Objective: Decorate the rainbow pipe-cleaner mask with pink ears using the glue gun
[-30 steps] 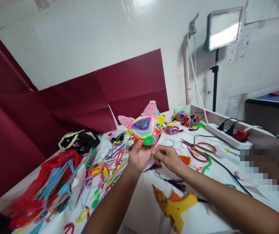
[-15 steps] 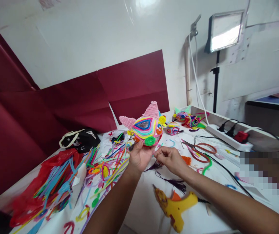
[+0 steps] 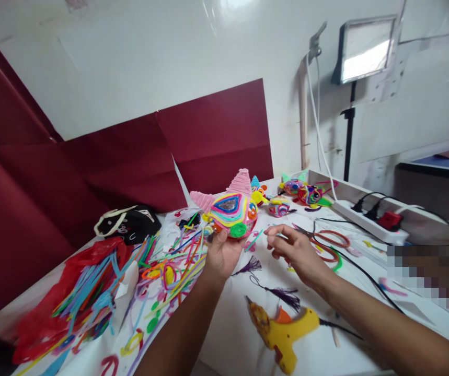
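Observation:
My left hand (image 3: 225,256) grips a fish craft (image 3: 230,214) from below, thumb in front. Coiled pipe cleaners in bright bands cover its body, with pink fins on top and a green spiral low on the side. To its right, my right hand (image 3: 292,253) hovers over the table, fingers loosely bent and apart, with nothing visible in them. A short teal strip (image 3: 254,240) lies just left of those fingertips. Below the hands are a dark purple tassel (image 3: 283,296) and a yellow glue gun (image 3: 285,334) lying on its side. Orange-handled scissors (image 3: 328,240) rest behind my right hand.
Loose pipe cleaners (image 3: 177,261) and a red plastic bag (image 3: 32,318) of them spread over the left side. A black pouch (image 3: 130,224) sits behind. More fish crafts (image 3: 310,195) stand at the back. A power strip (image 3: 369,219) with cords runs along the right.
My right hand has drawn away from the fish craft to the right, its fingers opening from a pinch. The fish craft has dipped slightly down and left in my left hand.

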The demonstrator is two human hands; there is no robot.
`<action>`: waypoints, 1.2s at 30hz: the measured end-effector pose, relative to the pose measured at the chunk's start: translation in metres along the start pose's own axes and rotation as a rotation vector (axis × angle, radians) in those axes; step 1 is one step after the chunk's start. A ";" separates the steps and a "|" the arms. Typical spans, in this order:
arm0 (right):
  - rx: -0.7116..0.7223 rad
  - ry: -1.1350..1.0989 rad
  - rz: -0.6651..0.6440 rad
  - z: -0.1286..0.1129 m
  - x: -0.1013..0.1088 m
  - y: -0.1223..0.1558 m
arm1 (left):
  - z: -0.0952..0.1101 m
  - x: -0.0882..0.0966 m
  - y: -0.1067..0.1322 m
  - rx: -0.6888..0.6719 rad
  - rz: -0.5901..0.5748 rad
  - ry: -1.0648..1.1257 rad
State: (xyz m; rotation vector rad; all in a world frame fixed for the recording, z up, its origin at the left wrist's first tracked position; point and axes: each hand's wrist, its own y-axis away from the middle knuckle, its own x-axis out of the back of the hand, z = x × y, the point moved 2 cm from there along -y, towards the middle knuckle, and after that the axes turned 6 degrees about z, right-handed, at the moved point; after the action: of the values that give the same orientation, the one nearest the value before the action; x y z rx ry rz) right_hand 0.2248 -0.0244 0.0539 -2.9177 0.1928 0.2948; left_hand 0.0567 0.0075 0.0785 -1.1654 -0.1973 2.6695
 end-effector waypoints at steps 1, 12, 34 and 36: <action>-0.026 -0.029 -0.003 0.000 -0.003 0.000 | -0.001 0.000 0.000 0.000 -0.004 -0.002; -0.158 -0.092 -0.102 0.008 -0.023 -0.016 | -0.006 0.011 -0.001 -0.004 -0.016 -0.075; -0.331 -0.510 -0.085 0.020 -0.003 -0.026 | -0.010 0.030 0.002 -0.044 -0.038 -0.016; -0.379 -0.514 -0.121 0.022 -0.007 -0.029 | -0.008 0.031 0.001 -0.046 -0.043 -0.028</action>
State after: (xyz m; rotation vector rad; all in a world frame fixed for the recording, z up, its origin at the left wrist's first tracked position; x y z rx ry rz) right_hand 0.2188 0.0094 0.0397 -3.0616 -0.1347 1.1490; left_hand 0.0424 0.0149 0.0509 -1.1240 -0.2867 2.6586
